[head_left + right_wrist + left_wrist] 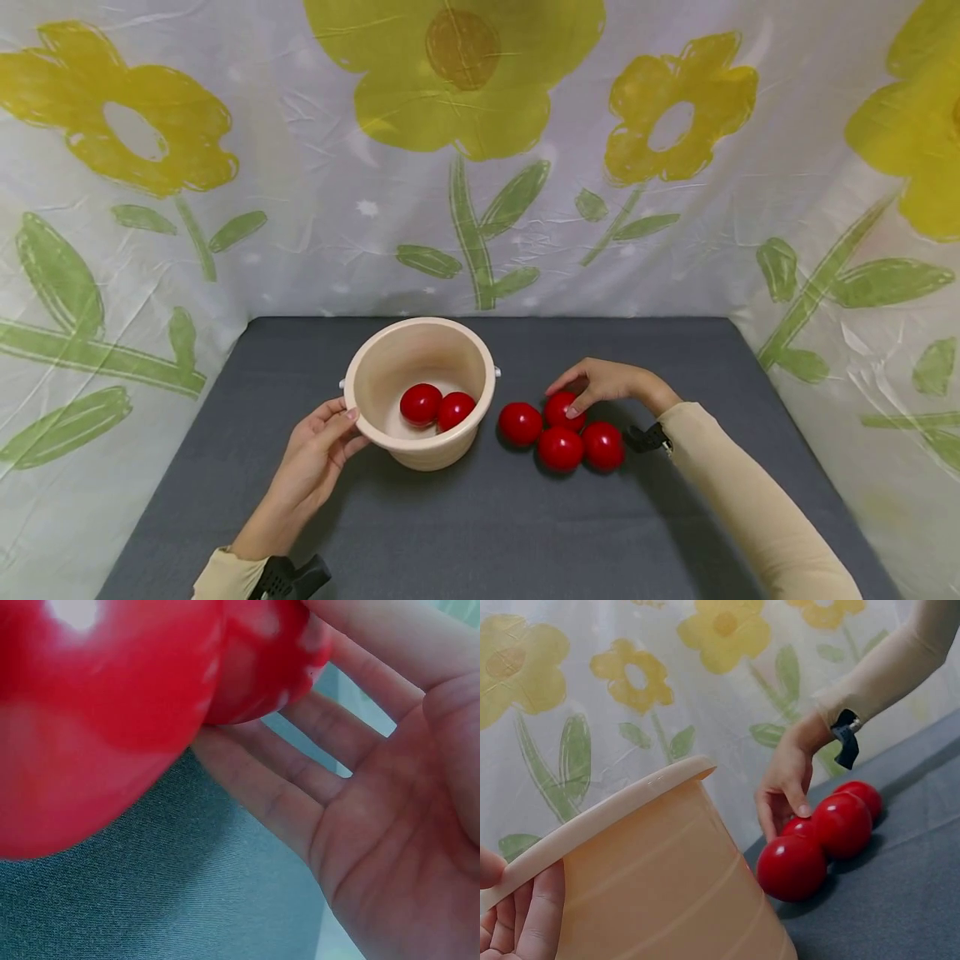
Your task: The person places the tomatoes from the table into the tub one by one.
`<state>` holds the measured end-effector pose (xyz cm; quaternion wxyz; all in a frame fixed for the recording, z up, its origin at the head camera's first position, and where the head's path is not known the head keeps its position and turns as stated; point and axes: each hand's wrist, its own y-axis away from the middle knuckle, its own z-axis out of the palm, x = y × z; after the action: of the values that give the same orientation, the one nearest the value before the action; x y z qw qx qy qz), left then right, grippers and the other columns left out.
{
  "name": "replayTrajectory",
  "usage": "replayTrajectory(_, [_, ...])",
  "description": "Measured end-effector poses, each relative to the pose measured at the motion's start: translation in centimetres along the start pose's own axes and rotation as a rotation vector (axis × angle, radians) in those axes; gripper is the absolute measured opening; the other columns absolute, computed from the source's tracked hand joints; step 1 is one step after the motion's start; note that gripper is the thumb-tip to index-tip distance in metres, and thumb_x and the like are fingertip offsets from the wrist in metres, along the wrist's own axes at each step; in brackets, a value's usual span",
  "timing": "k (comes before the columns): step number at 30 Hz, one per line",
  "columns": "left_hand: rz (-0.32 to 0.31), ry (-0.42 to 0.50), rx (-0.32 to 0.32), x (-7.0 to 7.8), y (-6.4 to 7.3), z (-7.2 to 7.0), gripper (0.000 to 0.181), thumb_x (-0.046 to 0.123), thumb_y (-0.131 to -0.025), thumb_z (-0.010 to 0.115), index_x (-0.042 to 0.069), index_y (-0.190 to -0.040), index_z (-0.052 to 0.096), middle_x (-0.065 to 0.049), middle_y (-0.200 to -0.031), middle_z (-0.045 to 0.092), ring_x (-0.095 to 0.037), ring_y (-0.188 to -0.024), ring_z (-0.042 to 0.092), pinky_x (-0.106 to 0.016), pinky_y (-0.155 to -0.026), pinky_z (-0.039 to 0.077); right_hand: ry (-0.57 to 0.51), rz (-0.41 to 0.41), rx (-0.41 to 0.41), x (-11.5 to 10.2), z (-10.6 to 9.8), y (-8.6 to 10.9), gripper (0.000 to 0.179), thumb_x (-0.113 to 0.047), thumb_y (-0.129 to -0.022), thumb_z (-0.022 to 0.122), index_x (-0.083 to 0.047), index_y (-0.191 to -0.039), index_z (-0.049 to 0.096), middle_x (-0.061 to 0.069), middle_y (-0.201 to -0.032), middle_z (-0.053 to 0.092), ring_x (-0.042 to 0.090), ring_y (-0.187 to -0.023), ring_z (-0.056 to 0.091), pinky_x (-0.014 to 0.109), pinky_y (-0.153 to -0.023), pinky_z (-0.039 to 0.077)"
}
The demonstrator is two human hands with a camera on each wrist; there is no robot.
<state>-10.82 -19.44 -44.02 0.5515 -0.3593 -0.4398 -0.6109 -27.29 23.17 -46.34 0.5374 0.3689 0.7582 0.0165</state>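
Observation:
A cream-coloured bucket (pixel 427 454) stands on the table, tilted a little so its inside shows. Two red balls (pixel 421 404) lie at its bottom. My left hand (pixel 318 458) grips the bucket's left rim, thumb over the edge and fingers against the outer wall. Right of the bucket, several shiny red balls sit close together. With thumb and fingers about its sides, my right hand (pixel 611 385) holds the rearmost red ball (pixel 564 410). In the right wrist view that ball (pixel 262 667) lies against the fingers, partly behind a nearer red ball (pixel 97 727).
A dark grey cloth (pixel 480 533) covers the table. Behind and at both sides hangs a pale curtain (pixel 300 233) printed with yellow flowers. The other red balls, among them the front one (pixel 560 450) and the right one (pixel 603 446), crowd the right hand.

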Motion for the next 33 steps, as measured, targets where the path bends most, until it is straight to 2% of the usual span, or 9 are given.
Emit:
replayTrajectory(6, [-0.01,-0.006,0.004,0.1,-0.3,0.0,0.018,0.006,-0.1,0.054,0.005,-0.117,0.047,0.002,-0.108,0.062,-0.006,-0.095,0.068,-0.022,-0.082,0.06,0.05,-0.017,0.033,-0.4,-0.5,0.2,0.05,-0.018,-0.085,0.078,-0.003,-0.131,0.062,0.016,-0.134,0.064,0.028,-0.118,0.063,0.03,-0.092,0.056])
replayTrajectory(12, [-0.006,-0.003,0.006,0.1,-0.4,0.2,0.016,0.004,-0.1,0.053,0.005,-0.115,0.048,0.002,-0.106,0.062,-0.006,-0.094,0.068,-0.021,-0.081,0.061,0.12,-0.031,0.088,-2.1,-2.3,1.1,0.051,-0.021,-0.086,0.077,-0.004,-0.132,0.062,0.013,-0.134,0.064,0.03,-0.119,0.062,0.034,-0.096,0.056])
replayTrajectory(17, [-0.007,-0.01,0.02,0.1,-0.4,0.4,0.017,0.004,-0.1,0.054,0.004,-0.115,0.049,0.002,-0.105,0.062,-0.008,-0.095,0.068,-0.021,-0.08,0.061,0.115,-0.025,0.117,-4.5,-4.4,1.9,0.05,-0.019,-0.087,0.076,-0.008,-0.133,0.061,0.015,-0.137,0.062,0.032,-0.121,0.061,0.034,-0.09,0.059])
replayTrajectory(22, [0.002,0.01,0.039,0.1,-0.4,0.7,0.014,0.003,-0.099,0.054,0.004,-0.113,0.05,0.001,-0.104,0.062,-0.007,-0.093,0.068,-0.021,-0.079,0.061,0.117,-0.024,0.141,-7.5,-6.1,2.0,0.051,-0.02,-0.087,0.076,-0.011,-0.135,0.06,0.015,-0.14,0.059,0.034,-0.125,0.058,0.038,-0.093,0.058])
replayTrajectory(28, [-0.01,-0.004,0.067,-0.1,-0.4,0.9,0.018,0.004,-0.099,0.055,0.003,-0.115,0.047,0.002,-0.104,0.063,-0.006,-0.092,0.068,-0.02,-0.079,0.061,0.133,-0.084,0.141,-10.5,-7.3,1.2,0.05,-0.018,-0.088,0.075,-0.012,-0.135,0.06,0.014,-0.14,0.059,0.033,-0.125,0.057,0.038,-0.092,0.058])
replayTrajectory(33, [0.006,0.01,0.053,-0.2,-0.4,0.8,0.019,0.003,-0.1,0.054,0.002,-0.117,0.046,0.002,-0.104,0.063,-0.006,-0.091,0.068,-0.02,-0.079,0.061,0.13,-0.101,0.128,-12.8,-7.6,0.3,0.049,-0.015,-0.089,0.073,-0.01,-0.136,0.059,0.013,-0.139,0.06,0.031,-0.121,0.059,0.037,-0.09,0.059])
